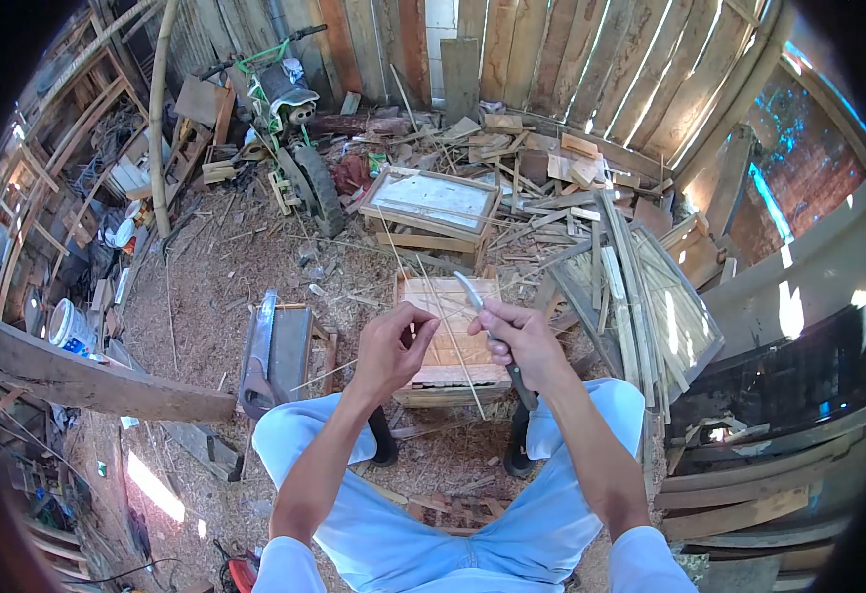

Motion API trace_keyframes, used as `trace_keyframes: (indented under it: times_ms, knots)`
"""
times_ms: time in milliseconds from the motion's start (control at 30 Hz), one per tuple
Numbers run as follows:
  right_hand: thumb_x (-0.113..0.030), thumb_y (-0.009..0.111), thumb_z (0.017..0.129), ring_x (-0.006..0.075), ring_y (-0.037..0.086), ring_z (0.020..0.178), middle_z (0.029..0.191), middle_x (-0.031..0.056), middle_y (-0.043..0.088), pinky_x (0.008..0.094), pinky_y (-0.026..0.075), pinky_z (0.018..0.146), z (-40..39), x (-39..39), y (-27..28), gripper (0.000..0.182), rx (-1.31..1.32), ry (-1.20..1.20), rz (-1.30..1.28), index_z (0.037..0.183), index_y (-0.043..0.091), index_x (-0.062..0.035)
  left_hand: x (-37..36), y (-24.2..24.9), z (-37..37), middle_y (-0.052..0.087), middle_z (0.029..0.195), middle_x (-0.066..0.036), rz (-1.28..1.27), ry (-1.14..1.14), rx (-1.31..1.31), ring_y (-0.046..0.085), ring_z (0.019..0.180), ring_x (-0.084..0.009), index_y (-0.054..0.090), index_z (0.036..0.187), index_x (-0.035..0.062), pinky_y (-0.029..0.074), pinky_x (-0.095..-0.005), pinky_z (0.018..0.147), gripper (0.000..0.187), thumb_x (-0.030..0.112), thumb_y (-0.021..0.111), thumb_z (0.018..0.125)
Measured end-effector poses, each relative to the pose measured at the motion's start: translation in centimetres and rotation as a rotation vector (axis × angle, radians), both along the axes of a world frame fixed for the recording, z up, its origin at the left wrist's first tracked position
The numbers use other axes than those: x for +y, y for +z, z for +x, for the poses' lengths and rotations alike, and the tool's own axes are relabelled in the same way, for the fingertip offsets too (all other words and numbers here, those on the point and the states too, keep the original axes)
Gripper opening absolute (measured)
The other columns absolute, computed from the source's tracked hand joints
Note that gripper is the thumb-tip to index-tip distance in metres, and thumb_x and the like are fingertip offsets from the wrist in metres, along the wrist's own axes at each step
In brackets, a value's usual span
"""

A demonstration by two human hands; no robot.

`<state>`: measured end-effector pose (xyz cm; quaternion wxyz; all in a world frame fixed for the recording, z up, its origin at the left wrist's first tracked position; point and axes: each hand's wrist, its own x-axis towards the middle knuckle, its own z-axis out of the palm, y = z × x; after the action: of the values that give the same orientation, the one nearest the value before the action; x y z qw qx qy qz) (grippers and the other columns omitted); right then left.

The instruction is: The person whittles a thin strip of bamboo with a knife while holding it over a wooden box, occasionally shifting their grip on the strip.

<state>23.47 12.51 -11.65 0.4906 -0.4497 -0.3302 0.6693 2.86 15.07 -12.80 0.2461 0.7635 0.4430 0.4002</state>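
My right hand [522, 341] is closed around the dark handle of a knife [524, 387], its curved pale blade pointing up and to the left. My left hand [395, 348] is pinched, thumb against fingers, apart from the blade. A thin wooden strip [324, 379] sticks out left from behind my left wrist, in line with the pinch; the fingers hide its grip. Below both hands, between my knees, stands a low wooden box-like stool [428, 371]. Several thin strips [460, 358] lie slanted across its top.
Left of the stool, a handsaw [257, 361] rests on a small bench [292, 341]. Ahead are a framed panel [428, 203], scrap wood [551, 163] and a small motorbike [299, 148]. Boards lean on another panel [675, 316] at the right. A beam [107, 371] juts in from the left.
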Motion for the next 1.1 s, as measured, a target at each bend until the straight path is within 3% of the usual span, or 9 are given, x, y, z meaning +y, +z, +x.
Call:
trace_keyframes:
  times_ms: [100, 367, 467, 633, 767, 933, 1000, 1033, 1100]
  knots:
    - [-0.014, 0.057, 0.093, 0.0032, 0.041, 0.056, 0.087, 0.0034, 0.06, 0.0161, 0.032, 0.045, 0.6, 0.2, -0.8, 0.031, -0.032, 0.118, -0.008, 0.12, 0.058, 0.0009, -0.1, 0.2, -0.3, 0.06, 0.068, -0.008, -0.007, -0.015, -0.009, 0.054, 0.051, -0.0162, 0.063, 0.083, 0.0021, 0.042, -0.0294, 0.048, 0.009, 0.01, 0.068, 0.082]
    - [-0.013, 0.055, 0.094, 0.0031, 0.041, 0.055, 0.077, 0.001, 0.057, 0.017, 0.031, 0.043, 0.2, 0.3, 0.2, 0.019, -0.115, 0.037, -0.021, 0.1, 0.063, 0.0032, 0.1, 0.2, -0.1, 0.059, 0.067, -0.008, 0.003, -0.004, -0.014, 0.053, 0.05, -0.0159, 0.063, 0.082, 0.0024, 0.04, -0.0293, 0.047, 0.009, 0.01, 0.068, 0.082]
    - [-0.012, 0.054, 0.094, 0.0033, 0.04, 0.054, 0.079, 0.0014, 0.058, 0.0172, 0.031, 0.042, 1.9, 1.1, 0.8, 0.018, -0.029, -0.091, 0.023, 0.1, 0.063, 0.0031, 0.1, 0.0, -0.4, 0.059, 0.066, -0.007, -0.011, -0.004, -0.02, 0.052, 0.049, -0.0153, 0.064, 0.082, 0.0024, 0.04, -0.0289, 0.047, 0.009, 0.01, 0.068, 0.082]
    - [-0.012, 0.054, 0.095, 0.0027, 0.039, 0.054, 0.079, 0.0019, 0.058, 0.0166, 0.031, 0.043, 1.2, 0.5, 0.3, 0.018, -0.073, 0.009, 0.032, 0.099, 0.062, 0.003, 0.1, 0.0, -0.5, 0.059, 0.067, -0.007, -0.042, -0.009, -0.02, 0.051, 0.049, -0.014, 0.064, 0.082, 0.0022, 0.039, -0.0282, 0.047, 0.009, 0.01, 0.067, 0.083]
    - [-0.01, 0.053, 0.095, 0.0023, 0.038, 0.054, 0.076, -0.0006, 0.055, 0.0165, 0.031, 0.043, 3.0, 1.1, 1.6, 0.018, 0.013, -0.143, 0.025, 0.101, 0.062, 0.0039, 0.1, -0.1, -0.8, 0.059, 0.066, -0.008, -0.036, -0.006, -0.045, 0.051, 0.049, -0.0138, 0.064, 0.082, 0.0018, 0.039, -0.0282, 0.047, 0.009, 0.01, 0.067, 0.083]
    - [-0.01, 0.054, 0.094, 0.0024, 0.038, 0.053, 0.072, -0.0018, 0.054, 0.0167, 0.03, 0.043, -0.1, -0.2, 0.5, 0.017, -0.069, 0.106, -0.011, 0.097, 0.064, 0.004, 0.1, 0.1, -0.1, 0.059, 0.065, -0.008, -0.068, -0.051, -0.028, 0.051, 0.049, -0.0139, 0.064, 0.082, 0.0017, 0.039, -0.0284, 0.047, 0.01, 0.011, 0.067, 0.083]
    - [-0.015, 0.054, 0.095, 0.0021, 0.036, 0.051, 0.058, -0.0064, 0.038, 0.0172, 0.028, 0.044, -0.6, -0.3, 0.6, 0.019, -0.046, 0.144, 0.011, 0.09, 0.062, 0.0019, 0.2, -0.1, -0.3, 0.059, 0.065, -0.008, -0.061, -0.05, -0.037, 0.05, 0.049, -0.0139, 0.064, 0.082, 0.0014, 0.038, -0.0287, 0.046, 0.01, 0.011, 0.067, 0.083]
    - [-0.014, 0.054, 0.095, 0.0023, 0.037, 0.052, 0.063, -0.0033, 0.046, 0.0167, 0.03, 0.044, 0.2, 0.1, 0.2, 0.019, -0.117, 0.118, 0.022, 0.099, 0.062, 0.0031, 0.2, -0.3, -0.4, 0.059, 0.065, -0.008, -0.061, -0.048, -0.036, 0.05, 0.049, -0.0139, 0.064, 0.082, 0.0014, 0.038, -0.0287, 0.046, 0.01, 0.011, 0.067, 0.083]
    - [-0.013, 0.055, 0.094, 0.0028, 0.038, 0.052, 0.068, -0.0017, 0.051, 0.0166, 0.031, 0.044, 1.5, 0.6, 1.0, 0.019, -0.044, 0.001, 0.002, 0.1, 0.063, 0.0032, 0.2, -0.3, -0.7, 0.056, 0.06, -0.002, -0.089, -0.031, -0.073, 0.045, 0.049, -0.0062, 0.064, 0.083, -0.0006, 0.033, -0.0238, 0.046, 0.01, 0.009, 0.066, 0.084]
